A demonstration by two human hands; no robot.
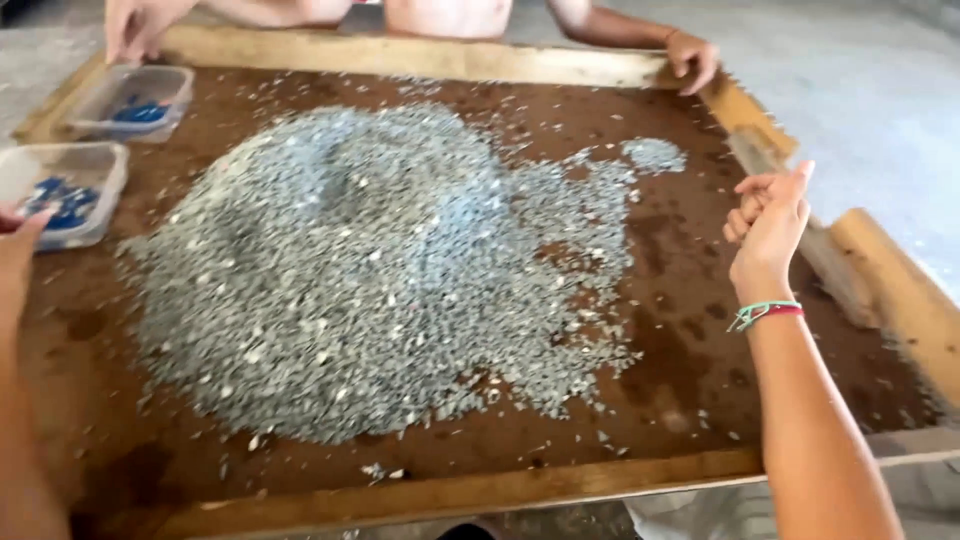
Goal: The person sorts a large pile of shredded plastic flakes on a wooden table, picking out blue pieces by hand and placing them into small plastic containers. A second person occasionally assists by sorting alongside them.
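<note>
A: What is seen on the wooden tray (420,490)?

B: A broad heap of small grey-blue chips (370,270) is spread over the brown board, highest left of the middle and thinning toward the right, where a small separate patch (653,153) is seen near the far corner. Scattered pale flecks are mixed through it.

A: Where is the right hand (768,222) held?

B: It is raised above the tray's right side, near the wooden rim (880,270), well to the right of the heap. The fingers are curled loosely into the palm; whether anything is pinched inside cannot be told. Nothing is touched by it. Thin green and red bands (765,314) are worn at the wrist.

A: And the left hand (20,250)?

B: Only part of it is shown at the left edge, just beside a clear plastic tub (100,165) in which blue pieces (60,205) are held. Whether it is open or closed cannot be told from what is shown.

A: Is anything else noted?

B: A second clear tub (165,80) with blue pieces is placed at the far left corner. Another person's hands are seen at the far side: one (135,25) near that second tub, the other (693,60) rested on the far rim, toward the right corner. Pale concrete floor (870,90) is seen beyond the tray.
</note>
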